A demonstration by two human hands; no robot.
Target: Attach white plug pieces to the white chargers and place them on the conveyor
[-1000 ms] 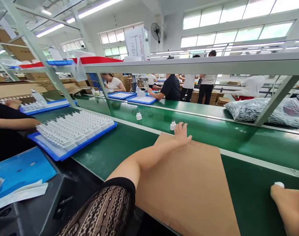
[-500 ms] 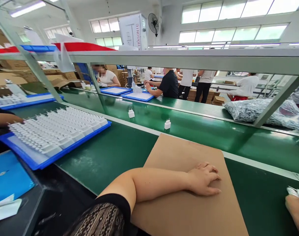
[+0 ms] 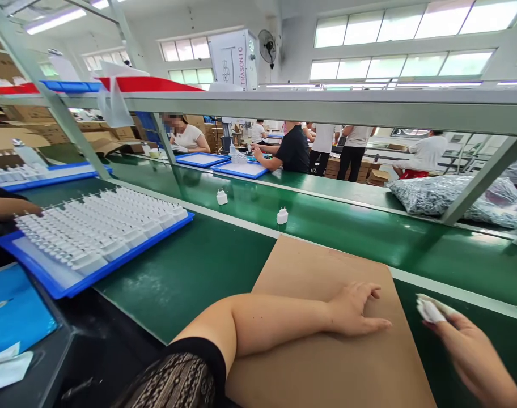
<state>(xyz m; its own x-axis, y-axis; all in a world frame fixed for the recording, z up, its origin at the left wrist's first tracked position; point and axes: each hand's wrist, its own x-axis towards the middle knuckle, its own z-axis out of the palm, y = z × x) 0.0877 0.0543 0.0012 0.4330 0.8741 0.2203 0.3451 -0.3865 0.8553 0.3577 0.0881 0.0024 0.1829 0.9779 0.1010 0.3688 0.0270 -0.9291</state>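
My left hand [image 3: 356, 310] lies palm down on a flat brown cardboard sheet [image 3: 326, 362], fingers spread and nothing held. To its right, above the green surface, my right hand [image 3: 458, 331] has thumb and fingers pinched together. White material [image 3: 431, 310] shows at those fingertips; whether it is a held piece or coverings on the fingers I cannot tell. Beyond the cardboard, two white plug chargers, one nearer [image 3: 282, 215] and one farther left [image 3: 221, 196], stand prongs up on the green belt [image 3: 347, 232].
At left, a blue tray [image 3: 131, 255] carries rows of white chargers, with another person's arm [image 3: 12, 206] beside it. A metal shelf [image 3: 305, 107] spans overhead. A clear bag of parts [image 3: 432, 192] lies at right behind a slanted post. Co-workers sit and stand beyond.
My right hand has come in from the right edge toward the cardboard. My left hand stays on the sheet, thumb spread wider. Both chargers on the belt have shifted slightly left.
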